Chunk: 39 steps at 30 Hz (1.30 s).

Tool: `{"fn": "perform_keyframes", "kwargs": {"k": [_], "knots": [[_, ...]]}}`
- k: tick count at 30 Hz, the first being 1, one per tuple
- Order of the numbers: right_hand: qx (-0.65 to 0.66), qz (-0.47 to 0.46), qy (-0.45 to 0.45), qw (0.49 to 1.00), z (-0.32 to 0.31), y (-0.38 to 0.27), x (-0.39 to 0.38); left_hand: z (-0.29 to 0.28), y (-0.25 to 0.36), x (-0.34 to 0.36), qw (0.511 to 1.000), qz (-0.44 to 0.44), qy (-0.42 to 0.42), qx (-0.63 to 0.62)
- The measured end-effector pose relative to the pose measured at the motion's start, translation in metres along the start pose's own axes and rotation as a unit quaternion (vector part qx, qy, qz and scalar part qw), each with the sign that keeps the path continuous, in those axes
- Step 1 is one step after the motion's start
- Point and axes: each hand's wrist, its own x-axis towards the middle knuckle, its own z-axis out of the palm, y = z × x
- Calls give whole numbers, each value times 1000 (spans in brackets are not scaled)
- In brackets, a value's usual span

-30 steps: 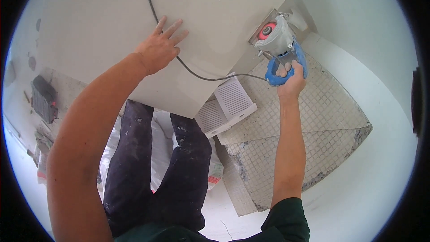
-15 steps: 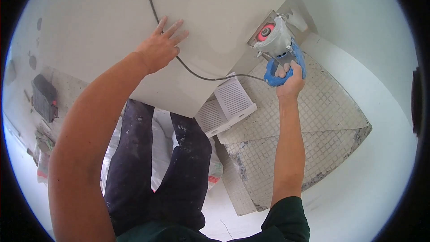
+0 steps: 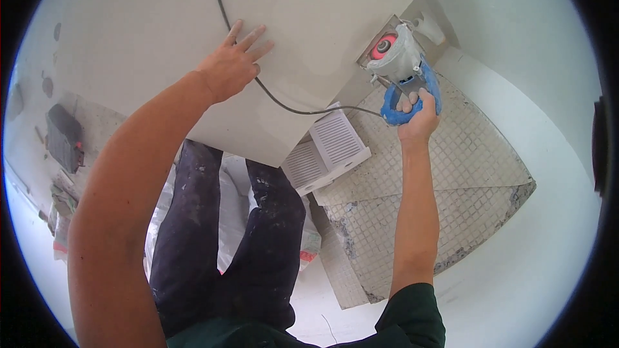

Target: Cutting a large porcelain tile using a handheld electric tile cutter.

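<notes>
Well, hardly anything shifts at the big end of the scene: the pale slab (image 3: pixel 148 51) fills the upper left and upper middle of the frame, its slanting right edge lying just about where it was a second ago. Over in the right half, the grid-backed tiles (image 3: pixel 464 145) stay put, and so does the white slatted crate (image 3: pixel 338 136) near the centre, beside the slab's lower corner. Up right of centre, the blue-and-grey power tool (image 3: pixel 405 58) sits at that slanting edge, barely budging, so the work looks, to my eye, held at one spot rather than advancing. The left hand (image 3: pixel 227 71) rests on the slab, fingers spread, gripping nothing, its slight shift perhaps only the view drifting. The right hand (image 3: pixel 418 118) is wrapped round the tool's handle, well apart from the left. The pink disc (image 3: pixel 380 50) shows in the tool; whether it spins, I can't tell. And the thin dark cord (image 3: pixel 284 108) passes beneath the left hand and on to the handle.
</notes>
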Motion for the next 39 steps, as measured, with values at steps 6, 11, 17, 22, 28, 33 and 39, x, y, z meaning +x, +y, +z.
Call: {"fn": "perform_keyframes", "kwargs": {"k": [6, 11, 17, 22, 28, 33, 39], "knots": [[-25, 1, -12, 1000, -5, 0, 1, -1, -3, 1, 1000, 5, -6, 14], [-11, -18, 3, 1000, 1, 0, -2, 1, -4, 2, 1000, 5, 17, 13], [-3, -10, 9, 1000, 3, -2, -5, 1, -6, 1, 1000, 4, 31, 2], [-4, -6, 10, 1000, 4, -2, -7, -4, -8, 3, 1000, 5, 12, 0], [3, -1, 10, 1000, 9, -3, -8, -23, 13, -16, 977, -33, 147, -152], [1, -7, 15, 1000, -1, -7, -7, -139, 96, -90, 592, 135, 149, -781], [3, -7, 15, 1000, 3, 0, -8, -186, 146, -128, 189, 255, 135, -938]]}}
